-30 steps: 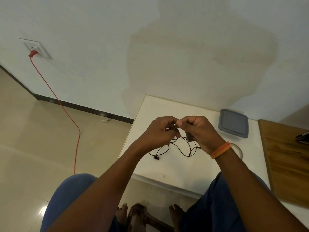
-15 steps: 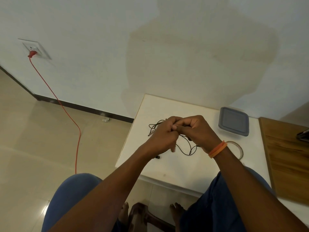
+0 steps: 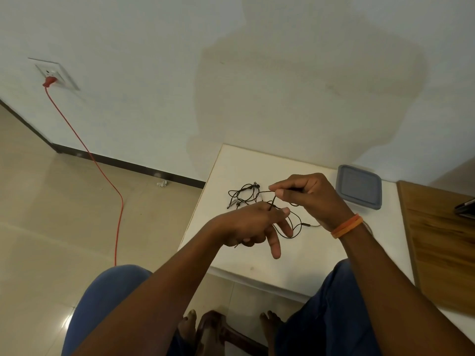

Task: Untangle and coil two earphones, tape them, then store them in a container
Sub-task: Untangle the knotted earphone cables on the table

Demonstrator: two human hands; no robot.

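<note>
I see both hands over the white counter [image 3: 257, 160]. The right hand [image 3: 313, 199] pinches a black earphone cable [image 3: 293, 227] between thumb and fingers, its other fingers curled in. The left hand [image 3: 246, 227] has the same cable caught at its thumb and forefinger, two fingers stretched out downward; its palm side is hidden from me, so the rest of that grip I cannot tell. Loops of the cable hang beneath both hands onto the counter. A second tangled earphone [image 3: 244, 195] lies further back, apart from the hands. The grey-lidded container [image 3: 359, 186] sits closed beside the right wrist, with its orange wristband [image 3: 347, 226].
</note>
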